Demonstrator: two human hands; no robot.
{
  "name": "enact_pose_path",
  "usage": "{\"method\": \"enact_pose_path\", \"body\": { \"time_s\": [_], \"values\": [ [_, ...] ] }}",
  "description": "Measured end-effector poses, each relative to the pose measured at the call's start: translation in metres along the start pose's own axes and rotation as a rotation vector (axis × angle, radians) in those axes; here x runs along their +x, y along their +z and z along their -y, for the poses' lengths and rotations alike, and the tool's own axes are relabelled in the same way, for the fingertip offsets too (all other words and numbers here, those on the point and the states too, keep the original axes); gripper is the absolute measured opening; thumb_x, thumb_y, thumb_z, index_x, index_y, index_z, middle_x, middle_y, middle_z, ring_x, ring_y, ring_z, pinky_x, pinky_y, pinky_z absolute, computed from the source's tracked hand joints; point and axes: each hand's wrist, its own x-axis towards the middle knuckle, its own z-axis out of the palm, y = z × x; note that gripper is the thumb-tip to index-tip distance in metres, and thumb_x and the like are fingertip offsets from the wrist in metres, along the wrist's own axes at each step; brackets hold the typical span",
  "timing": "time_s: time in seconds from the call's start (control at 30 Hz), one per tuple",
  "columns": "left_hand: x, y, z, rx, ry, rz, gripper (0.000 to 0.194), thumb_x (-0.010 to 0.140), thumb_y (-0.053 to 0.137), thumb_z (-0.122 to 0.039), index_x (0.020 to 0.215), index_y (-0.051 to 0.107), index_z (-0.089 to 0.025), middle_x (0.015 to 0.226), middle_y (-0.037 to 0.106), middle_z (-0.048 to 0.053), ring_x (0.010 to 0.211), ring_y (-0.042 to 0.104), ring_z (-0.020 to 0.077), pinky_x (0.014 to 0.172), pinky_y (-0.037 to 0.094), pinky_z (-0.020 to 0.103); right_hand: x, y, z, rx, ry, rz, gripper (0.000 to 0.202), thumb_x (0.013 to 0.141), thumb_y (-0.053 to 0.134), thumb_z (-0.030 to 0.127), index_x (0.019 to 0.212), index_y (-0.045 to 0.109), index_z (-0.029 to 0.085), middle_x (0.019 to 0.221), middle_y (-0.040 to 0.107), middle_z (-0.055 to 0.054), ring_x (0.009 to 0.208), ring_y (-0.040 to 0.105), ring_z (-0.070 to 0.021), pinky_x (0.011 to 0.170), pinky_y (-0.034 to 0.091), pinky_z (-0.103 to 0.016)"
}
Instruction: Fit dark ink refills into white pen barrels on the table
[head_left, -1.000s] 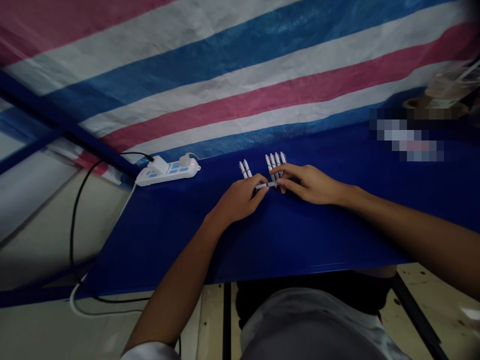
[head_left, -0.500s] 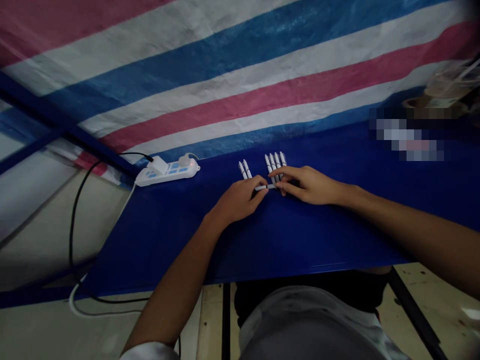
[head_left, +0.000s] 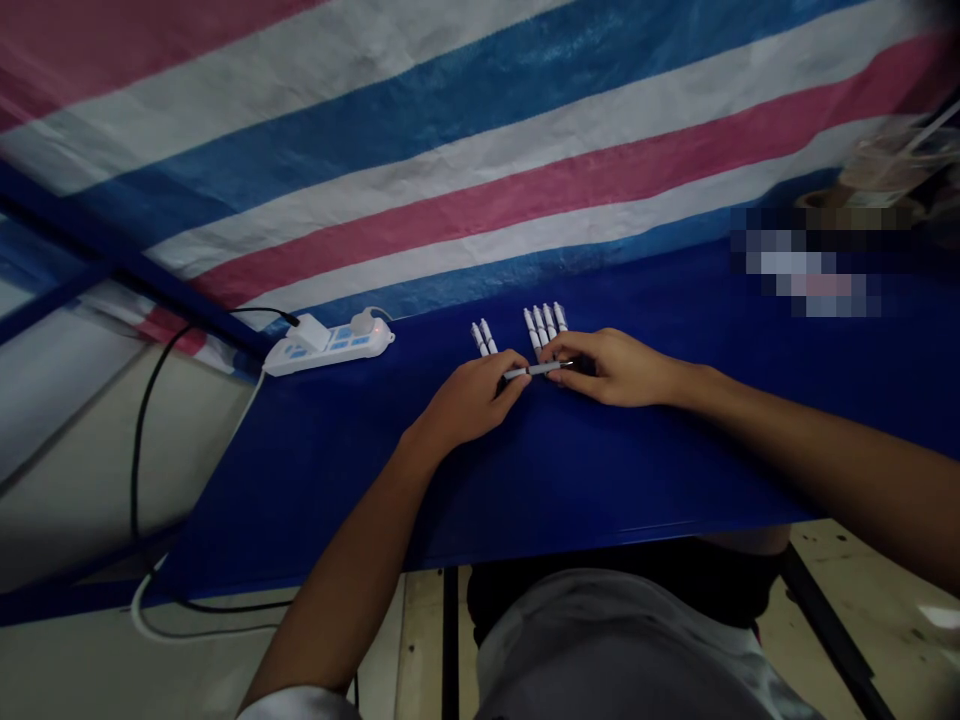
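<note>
A white pen (head_left: 541,369) lies crosswise between my two hands, its metal tip toward the right. My left hand (head_left: 480,392) pinches the pen's left end between thumb and fingers. Around the tip end, the thumb and fingers of my right hand (head_left: 616,368) are closed on the pen. Just past my right fingers, several white pens (head_left: 537,325) lie side by side in a row. Beyond my left hand are two more white pens (head_left: 484,337), their lower ends partly hidden by that hand.
A white power strip (head_left: 330,346) with plugs and a black cable (head_left: 142,420) sits at the left of the blue table (head_left: 585,470). Behind rises a striped plastic sheet (head_left: 450,210). At the back right stands a clear plastic cup (head_left: 892,165) near a blurred-out patch.
The pen's metal tip now shows between my right thumb and fingers, where it was hidden before. My right fingers have shifted slightly along the pen; the view has moved a little.
</note>
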Motion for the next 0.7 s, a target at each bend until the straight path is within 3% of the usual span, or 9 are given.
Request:
{"method": "enact_pose_path", "body": {
  "time_s": [0.17,0.7],
  "values": [
    [0.0,-0.0009,-0.0002,-0.003,-0.003,-0.009,0.023,0.103,0.049,-0.035,0.108,0.066,-0.02,0.097,0.075,0.003,0.084,0.069,0.0197,0.079,0.05,0.033,0.0,-0.0009,-0.0001,0.033,0.003,0.016,0.025,0.1,0.055,0.038,0.108,0.068,0.018,0.077,0.074,-0.001,0.061,0.061,-0.0143,0.063,0.039,-0.027],
    [-0.0002,0.0013,0.003,-0.011,0.012,0.012,0.019,0.103,0.051,-0.03,0.107,0.066,-0.02,0.095,0.075,0.003,0.079,0.067,0.0181,0.079,0.05,0.033,-0.0003,0.0002,-0.0035,0.073,0.003,0.047,0.024,0.098,0.057,0.037,0.108,0.069,0.018,0.077,0.076,-0.001,0.063,0.064,-0.014,0.062,0.04,-0.026]
  ]
}}
